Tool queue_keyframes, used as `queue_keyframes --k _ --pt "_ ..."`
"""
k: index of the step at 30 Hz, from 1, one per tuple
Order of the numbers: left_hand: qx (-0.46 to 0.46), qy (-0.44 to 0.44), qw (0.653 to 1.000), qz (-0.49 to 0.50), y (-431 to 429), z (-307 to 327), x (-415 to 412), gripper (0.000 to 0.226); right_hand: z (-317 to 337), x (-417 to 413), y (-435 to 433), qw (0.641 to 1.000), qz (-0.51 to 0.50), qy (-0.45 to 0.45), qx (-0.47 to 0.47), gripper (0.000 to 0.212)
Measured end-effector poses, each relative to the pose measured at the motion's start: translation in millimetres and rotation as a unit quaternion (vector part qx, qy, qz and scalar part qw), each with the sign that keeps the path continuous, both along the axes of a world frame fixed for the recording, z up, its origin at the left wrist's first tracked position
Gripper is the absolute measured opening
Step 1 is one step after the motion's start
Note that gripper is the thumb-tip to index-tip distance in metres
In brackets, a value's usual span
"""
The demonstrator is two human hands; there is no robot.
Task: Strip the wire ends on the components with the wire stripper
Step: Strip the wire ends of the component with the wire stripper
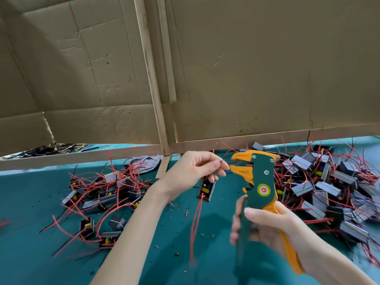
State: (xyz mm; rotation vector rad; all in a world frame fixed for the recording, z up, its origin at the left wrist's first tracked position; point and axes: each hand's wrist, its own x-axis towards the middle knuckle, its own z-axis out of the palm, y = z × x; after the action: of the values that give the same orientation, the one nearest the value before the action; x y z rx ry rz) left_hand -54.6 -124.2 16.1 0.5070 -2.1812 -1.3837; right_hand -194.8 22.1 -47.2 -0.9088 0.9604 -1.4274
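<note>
My right hand grips the handles of a green and orange wire stripper, held upright with its orange jaws parted and pointing left. My left hand pinches a thin dark wire just left of those jaws. Below its fingers hangs a small black component with yellow and blue parts inside. Two long red wires trail down from that component toward the green table.
A pile of components with red wires lies at the left, a bigger heap at the right. Small cut bits of insulation dot the mat. Cardboard walls on a wooden frame close off the back; crumpled paper lies by it.
</note>
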Motion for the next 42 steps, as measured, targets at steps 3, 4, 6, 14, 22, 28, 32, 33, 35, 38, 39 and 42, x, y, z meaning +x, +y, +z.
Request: queue_keyframes --k 3,4,6,14,22,28,32,33,35,38,39,42 --pt "0.002 0.043 0.998 0.040 -4 3 3 0.028 3 -7 -4 0.999 0.008 -0.038 -0.020 0.030" --pt "0.008 0.054 0.997 0.048 -6 4 4 0.030 2 -9 -5 0.999 0.002 -0.039 -0.024 0.029" --pt "0.013 0.062 0.997 0.054 -5 5 5 0.032 2 -13 -7 0.999 -0.020 -0.040 -0.023 0.023" --pt "0.005 0.045 0.997 0.068 4 8 1 0.019 2 -14 -8 0.999 -0.033 -0.043 0.004 0.014" --pt "-0.082 0.008 0.995 0.060 7 14 2 0.006 4 -14 -6 0.999 0.016 -0.027 -0.005 0.028" --pt "-0.109 0.000 0.993 0.048 15 17 0 0.007 3 -15 -5 0.999 0.035 -0.014 -0.016 0.029" --pt "-0.138 -0.021 0.989 0.049 17 21 2 0.005 4 -14 -5 0.999 0.044 -0.002 -0.017 0.028" --pt "-0.141 -0.026 0.988 0.048 17 22 3 0.005 4 -14 -4 0.999 0.045 0.000 -0.015 0.027" --pt "-0.148 -0.033 0.987 0.050 18 23 4 0.005 5 -13 -3 0.999 0.045 0.001 -0.012 0.028" --pt "-0.141 -0.036 0.988 0.043 16 25 7 0.005 6 -11 -1 0.999 0.035 0.005 -0.004 0.033" --pt "-0.135 -0.035 0.990 0.037 15 25 8 0.005 7 -11 -1 0.999 0.034 0.009 -0.003 0.034" --pt "-0.129 -0.040 0.991 0.019 12 27 11 0.004 8 -10 2 0.999 0.025 0.037 0.009 0.034"
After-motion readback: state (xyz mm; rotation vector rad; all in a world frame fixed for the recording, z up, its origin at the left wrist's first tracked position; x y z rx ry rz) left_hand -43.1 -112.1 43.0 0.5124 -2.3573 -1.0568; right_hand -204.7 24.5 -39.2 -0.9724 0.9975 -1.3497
